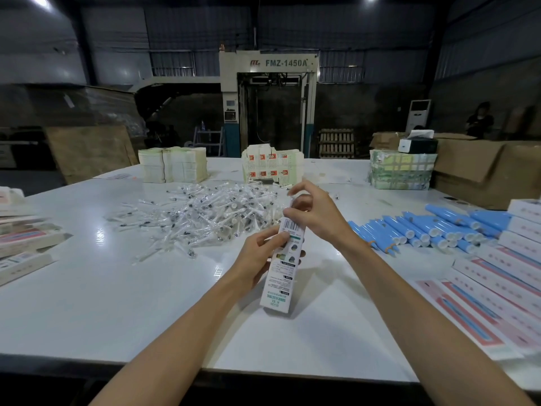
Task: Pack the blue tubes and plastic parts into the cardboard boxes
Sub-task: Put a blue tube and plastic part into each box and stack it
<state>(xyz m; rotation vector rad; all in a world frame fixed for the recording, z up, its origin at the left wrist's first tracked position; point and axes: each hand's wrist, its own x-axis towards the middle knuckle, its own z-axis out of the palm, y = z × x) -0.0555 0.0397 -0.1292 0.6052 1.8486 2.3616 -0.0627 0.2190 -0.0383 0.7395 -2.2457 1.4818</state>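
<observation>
Step in hand: closing or opening the top end of one cardboard box (283, 265) – I can't tell which, because the fingers hide the flap. The left hand (257, 256) grips the box round its middle, thumb on the printed face, fingers curled behind. The right hand (316, 212) is at the top end with thumb and curled fingers pinching at the end flap and the index finger lifted. The box is held tilted, its bottom end close above the white table (117, 288), in front of the person. I can't see whether it is filled.

The blue tubes (433, 227) lie in a loose row to the right, well apart from the box. The bagged plastic parts (210, 215) are heaped mid-table, just behind the hands. Pink-printed boxes (497, 288) are stacked at the right edge, and more boxes (26, 238) lie at the left.

Next move, my guess: if the flap gets tucked, the box goes to the right stack – then a fresh box, one tube and one bagged part. The flap needs a light fingertip push without crushing the thin card.

Writing: the box face reads upside down, with "SONIC ELECTRIC" at the low end, a barcode near the top and small print too fine to read. The grey machine (268, 106) behind is marked "FMZ-1450A".
</observation>
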